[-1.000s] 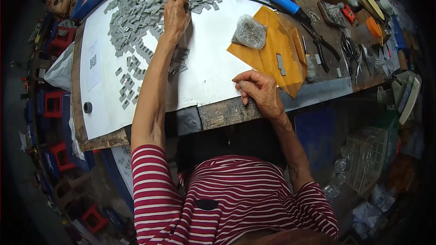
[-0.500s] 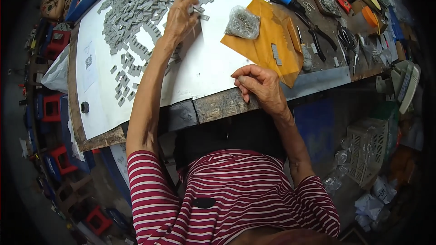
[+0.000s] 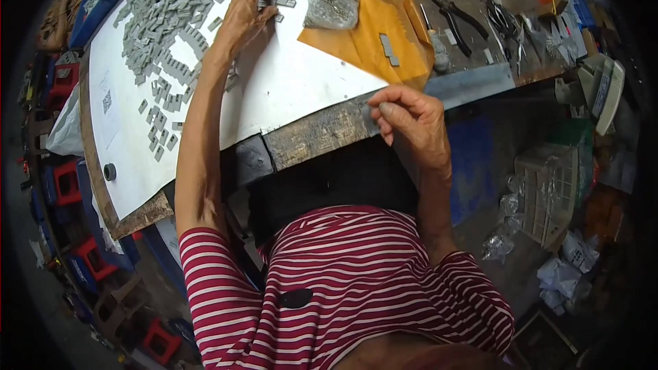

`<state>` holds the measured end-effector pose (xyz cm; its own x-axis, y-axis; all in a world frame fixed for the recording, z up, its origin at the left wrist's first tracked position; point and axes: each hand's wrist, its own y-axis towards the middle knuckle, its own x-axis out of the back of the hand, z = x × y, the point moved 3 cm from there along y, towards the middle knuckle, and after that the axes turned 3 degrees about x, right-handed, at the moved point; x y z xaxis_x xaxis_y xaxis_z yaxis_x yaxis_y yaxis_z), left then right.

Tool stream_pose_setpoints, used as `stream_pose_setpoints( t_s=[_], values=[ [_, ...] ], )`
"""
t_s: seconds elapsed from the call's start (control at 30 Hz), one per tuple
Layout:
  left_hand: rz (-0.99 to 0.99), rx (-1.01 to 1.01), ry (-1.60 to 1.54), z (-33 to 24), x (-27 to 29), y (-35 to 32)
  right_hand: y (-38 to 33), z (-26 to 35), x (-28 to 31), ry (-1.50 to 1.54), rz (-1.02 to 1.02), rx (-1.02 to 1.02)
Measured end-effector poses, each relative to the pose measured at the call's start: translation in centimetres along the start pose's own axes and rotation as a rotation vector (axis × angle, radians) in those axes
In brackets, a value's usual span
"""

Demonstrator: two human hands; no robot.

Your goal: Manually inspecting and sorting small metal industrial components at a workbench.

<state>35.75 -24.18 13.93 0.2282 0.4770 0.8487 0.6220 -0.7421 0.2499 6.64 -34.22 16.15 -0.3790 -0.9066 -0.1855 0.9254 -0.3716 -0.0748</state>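
The small flat grey pieces (image 3: 286, 2) look pinched in the narrowed fingers of my left hand (image 3: 245, 17), beside the loose pile (image 3: 171, 10) — a picking-up step, I judge, calling for a light, steady pinch. My right hand (image 3: 417, 120) curls at the desk (image 3: 319, 130) edge; whether it holds anything, I cannot tell. Bare white sheet (image 3: 295, 85) leaves room between — bounded rightward by the orange-brown envelope (image 3: 373, 3).

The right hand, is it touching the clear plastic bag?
No, the right hand is by the wooden table edge, apart from the plastic bag.
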Motion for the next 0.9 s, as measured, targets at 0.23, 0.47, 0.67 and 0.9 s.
stream_pose_setpoints(
  t_s=[0.23,0.47,0.67,0.9],
  values=[
    [0.012,-0.017,-0.084,-2.7,0.1,-3.5,2.5,1.4,2.5,-0.321,-0.27,0.174],
    [-0.056,-0.019,-0.085,-3.9,-0.2,-4.7,7.8,0.8,4.4,-0.982,-0.29,0.542],
    [-0.131,0.006,-0.065,-4.4,0.3,-5.3,9.3,-0.2,4.8,-1.185,-0.128,0.648],
    [-0.226,-0.04,-0.193,-6.3,1.7,-6.6,9.5,0.0,4.5,-1.292,0.009,0.714]
  ],
)
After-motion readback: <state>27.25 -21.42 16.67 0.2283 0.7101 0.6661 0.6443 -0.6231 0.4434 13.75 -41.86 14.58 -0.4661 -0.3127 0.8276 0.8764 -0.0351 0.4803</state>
